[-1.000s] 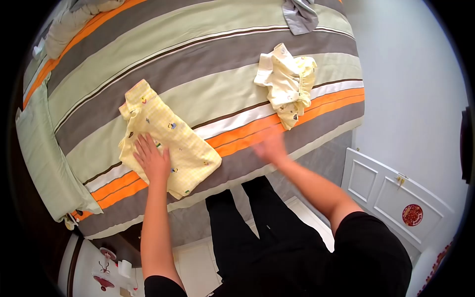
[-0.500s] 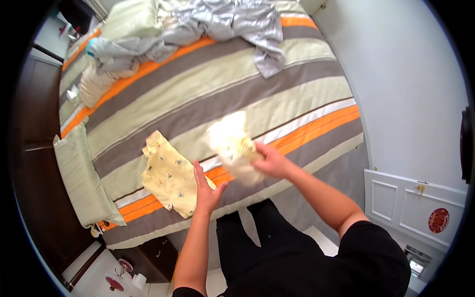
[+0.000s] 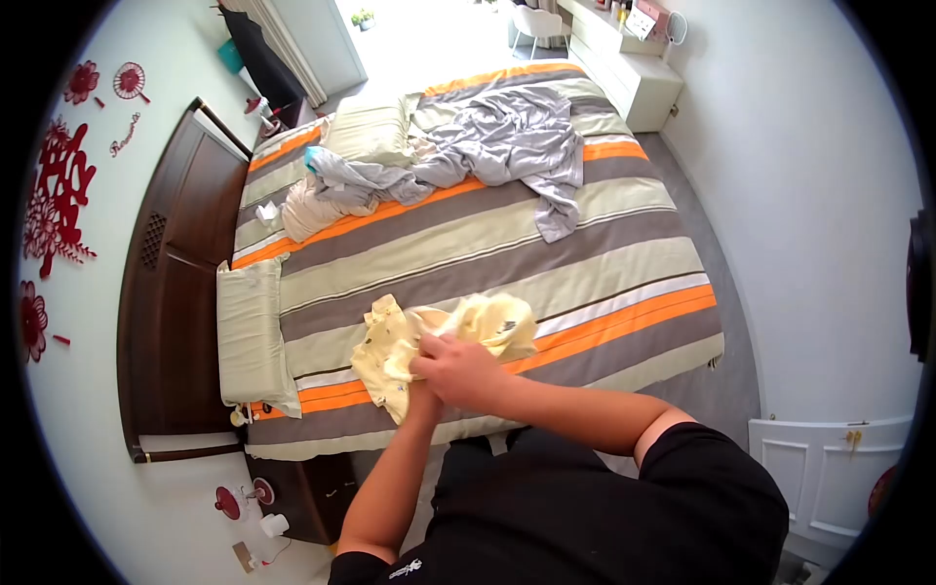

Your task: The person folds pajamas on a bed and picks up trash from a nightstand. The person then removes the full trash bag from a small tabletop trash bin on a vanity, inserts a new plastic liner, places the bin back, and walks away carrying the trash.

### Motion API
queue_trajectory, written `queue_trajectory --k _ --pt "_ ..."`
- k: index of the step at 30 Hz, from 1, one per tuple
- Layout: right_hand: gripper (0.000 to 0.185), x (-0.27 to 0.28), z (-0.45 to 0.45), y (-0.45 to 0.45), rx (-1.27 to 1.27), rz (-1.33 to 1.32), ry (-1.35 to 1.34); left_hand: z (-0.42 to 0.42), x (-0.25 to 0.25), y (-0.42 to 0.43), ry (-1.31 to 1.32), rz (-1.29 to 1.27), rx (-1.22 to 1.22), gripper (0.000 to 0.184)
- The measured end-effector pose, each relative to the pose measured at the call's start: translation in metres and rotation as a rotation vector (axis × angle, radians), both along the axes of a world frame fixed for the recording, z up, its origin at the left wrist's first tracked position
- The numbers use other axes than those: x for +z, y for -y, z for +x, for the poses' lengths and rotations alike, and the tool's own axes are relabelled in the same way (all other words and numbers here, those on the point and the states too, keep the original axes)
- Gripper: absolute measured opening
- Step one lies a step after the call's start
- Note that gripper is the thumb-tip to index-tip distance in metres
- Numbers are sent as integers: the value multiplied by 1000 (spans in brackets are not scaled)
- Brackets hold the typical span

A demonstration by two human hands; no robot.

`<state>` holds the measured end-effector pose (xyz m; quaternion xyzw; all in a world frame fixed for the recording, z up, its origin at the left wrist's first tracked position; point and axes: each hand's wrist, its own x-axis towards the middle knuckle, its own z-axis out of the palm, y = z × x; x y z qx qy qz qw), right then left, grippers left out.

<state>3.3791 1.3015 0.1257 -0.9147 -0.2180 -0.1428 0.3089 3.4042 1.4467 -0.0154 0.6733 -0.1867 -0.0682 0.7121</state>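
My right hand (image 3: 460, 372) is closed on a pale yellow printed garment (image 3: 499, 327), bunched and blurred, spreading out to the right above the bed. My left hand (image 3: 421, 398) meets it at the cloth; its fingers are hidden behind the right hand and the fabric. Beneath and to the left, another pale yellow garment (image 3: 375, 353) with small printed figures lies on the striped bedspread (image 3: 468, 249). The two yellow cloths overlap near my hands, so where one ends is hard to make out.
Across the bed lie a crumpled grey blanket (image 3: 497, 136) and a light green pillow (image 3: 369, 129). A second green pillow (image 3: 255, 333) rests against the dark wooden headboard (image 3: 185, 283). A nightstand (image 3: 302, 497) stands at the lower left.
My right hand has brought its yellow garment leftward to my left hand, over the garment on the bed. My left hand's open fingers are now covered. The view has tilted up.
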Motion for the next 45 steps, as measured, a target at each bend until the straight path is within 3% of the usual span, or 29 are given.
queue_trajectory --k 1,3,4,8,10,11,12,14,17,18,19,20,21,23,25,26,28,29,31,32,33,35,37,39,41,45 --pt "8 7 1 -2 6 -4 17 4 -9 -8 -354 -606 -100 24" --pt "13 17 4 2 -168 89 7 14 110 2 -692 -482 346 24" --pt "17 27 6 13 -181 197 30 23 101 -14 -582 -437 301 29" --pt "17 40 17 26 -237 243 315 8 161 5 -516 -608 262 38" --pt "15 48 16 17 -65 209 380 14 154 14 -333 -658 216 43" --pt "13 48 10 10 88 190 366 25 118 -1 -313 -762 62 48" --pt "12 54 -4 2 180 158 308 30 118 -10 -306 -764 53 48" --pt "11 58 -24 0 267 122 249 42 120 -30 -373 -1073 -407 59" --pt "22 60 -31 19 48 372 262 163 16 -138 215 -509 -513 57" --pt "17 61 -20 33 -13 376 352 116 71 -106 136 -21 -96 56" --pt "24 61 -5 49 -100 382 294 73 124 -62 128 800 94 56" --pt "23 69 7 62 -198 367 271 50 154 -42 149 1220 32 56" --pt "21 63 28 78 -210 348 327 35 170 -32 149 1386 -93 55" --pt "19 82 44 90 -259 335 337 19 171 -27 -65 1064 -199 53" --pt "20 91 55 90 -174 296 213 -3 251 4 -136 1191 -349 53" --pt "22 91 51 86 -118 246 118 -18 271 6 -173 1188 -341 53" --pt "23 97 48 75 -36 323 -14 -25 299 9 -62 1035 -77 52" --pt "25 104 47 72 27 393 -139 -23 289 8 -62 1035 -69 52" --pt "29 115 40 59 53 364 -260 -15 235 5 655 922 278 51" --pt "29 115 40 50 104 352 -209 -6 205 3 408 916 77 60" --pt "30 115 39 45 155 340 -158 -9 207 9 236 993 -25 41" --pt "31 119 39 52 139 258 -104 5 174 2 136 1068 271 24" --pt "29 123 40 68 -2 216 -50 3 189 -12 96 1016 322 17" --pt "27 111 45 90 -34 129 -11 12 188 -28 325 1100 488 14" --pt "27 99 48 118 -121 -154 71 23 210 -50 360 1180 655 12" --pt "31 95 56 157 -87 -95 -107 54 220 -94 489 1233 638 13"
